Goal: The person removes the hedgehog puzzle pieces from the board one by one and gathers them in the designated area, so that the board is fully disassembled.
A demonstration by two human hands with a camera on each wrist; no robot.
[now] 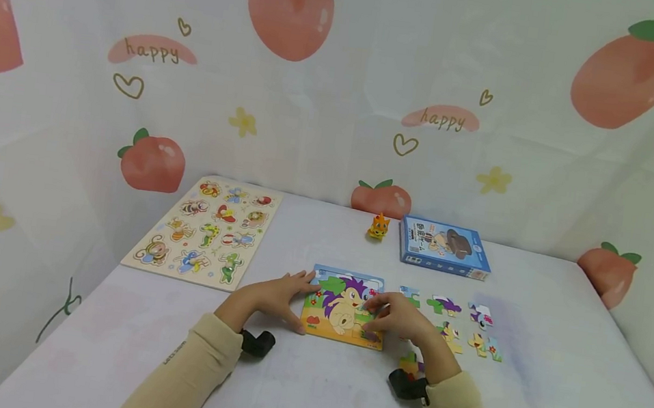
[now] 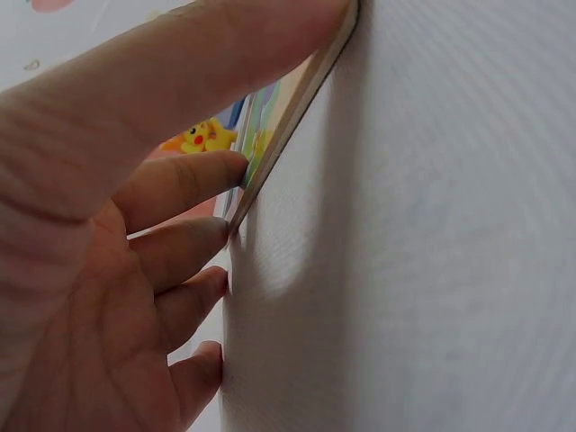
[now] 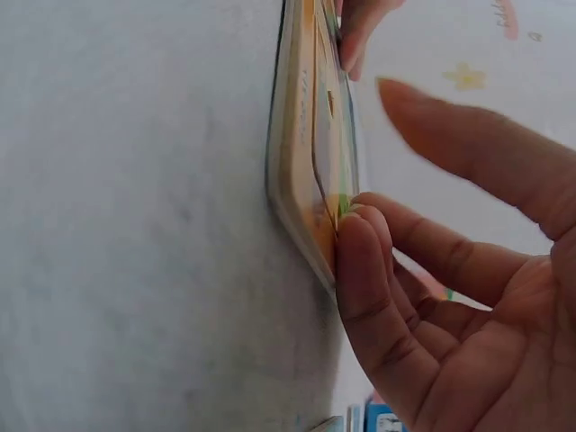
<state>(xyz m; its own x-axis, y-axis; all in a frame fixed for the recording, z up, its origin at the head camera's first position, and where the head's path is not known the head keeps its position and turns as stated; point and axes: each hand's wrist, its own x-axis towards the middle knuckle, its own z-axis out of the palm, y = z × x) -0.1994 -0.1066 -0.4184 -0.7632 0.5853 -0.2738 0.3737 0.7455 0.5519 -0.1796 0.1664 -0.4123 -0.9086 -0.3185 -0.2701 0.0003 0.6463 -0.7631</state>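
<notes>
Lying at the far left of the table [image 1: 120, 315], a wooden peg puzzle board [image 1: 206, 229] of animals and insects sits untouched, well apart from both hands. Next comes the left hand [image 1: 280, 298], spread flat with straight fingers, bracing the left edge of the hedgehog jigsaw tray [image 1: 344, 306]; the left wrist view shows its fingertips [image 2: 220, 229] pressed against the tray's thin side, holding nothing. The tray lies flat near the middle of the table, just in front of the person, and its picture of a purple-spined hedgehog on grass looks mostly filled in. The right hand [image 1: 399, 317] rests on the tray's right part, fingers curled down onto the surface; the right wrist view shows the fingertips [image 3: 360, 243] bearing on a piece at the tray's edge, as if seating it, though I cannot tell for sure whether they pinch it or only press it. Just right of the tray, several loose jigsaw pieces [image 1: 460, 321] lie scattered in two rough rows, and one more piece [image 1: 410, 363] lies near the right wrist. By my judgement the puzzle is more than half assembled, with these loose pieces left to fit. Behind, near the peach-print backdrop [image 1: 451, 110], stand a small yellow toy figure [image 1: 378, 227] and, to its right, a blue box [image 1: 444, 247].
</notes>
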